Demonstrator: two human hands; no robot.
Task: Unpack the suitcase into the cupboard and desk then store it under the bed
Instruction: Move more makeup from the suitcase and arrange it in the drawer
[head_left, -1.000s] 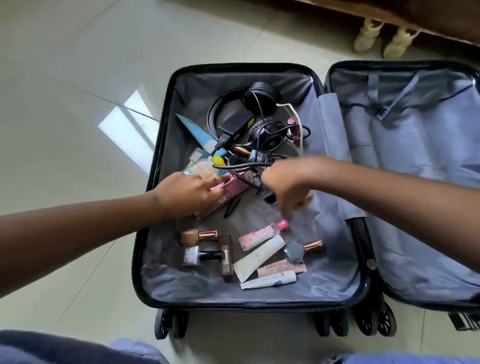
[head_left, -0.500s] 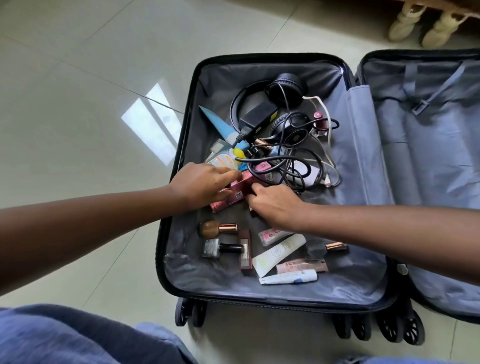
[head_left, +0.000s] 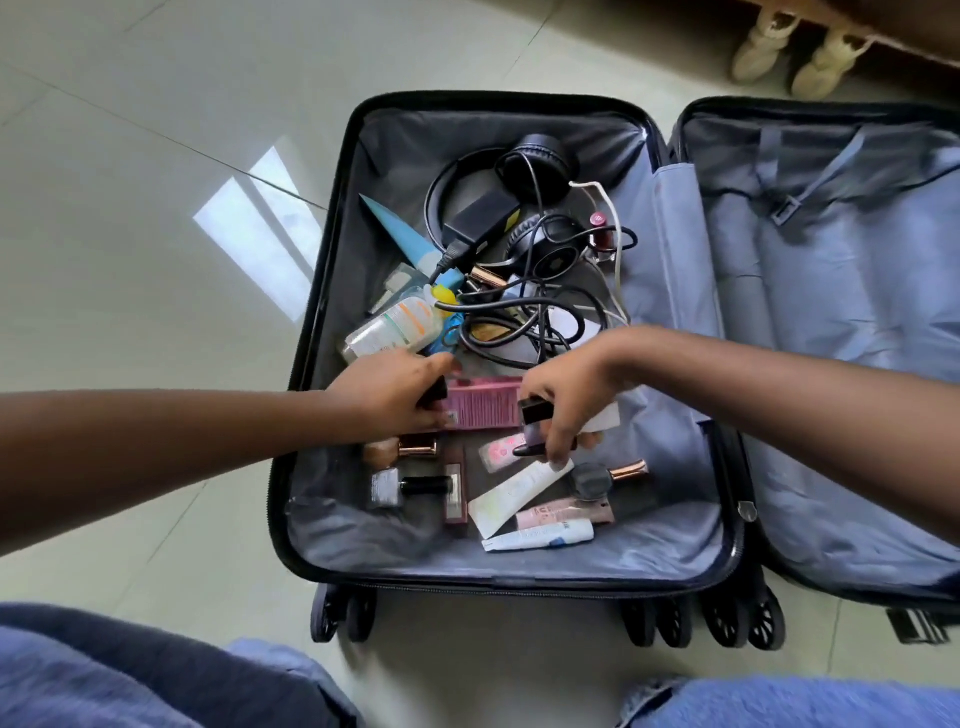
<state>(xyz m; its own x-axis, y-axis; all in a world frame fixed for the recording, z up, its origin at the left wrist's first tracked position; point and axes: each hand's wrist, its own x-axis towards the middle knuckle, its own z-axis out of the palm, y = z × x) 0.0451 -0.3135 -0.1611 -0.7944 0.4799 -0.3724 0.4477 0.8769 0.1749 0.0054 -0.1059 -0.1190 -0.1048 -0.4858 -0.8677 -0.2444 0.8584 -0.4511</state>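
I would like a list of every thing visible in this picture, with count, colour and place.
suitcase: one, black shell, grey lining, open flat on the floor
headphones: one pair, black, far end of the left half
charger brick: one, black, beside the headphones
cables: tangled, black and white, middle
pink box: one, between the hands
tubes and bottles: several, white, pink, near end
shoes: one pair, cream, top right
left hand: grips a small dark item
right hand: holds small dark items

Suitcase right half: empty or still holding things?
Empty, as far as shows: the right half holds only grey lining and a loose strap. Its far right edge is out of frame.
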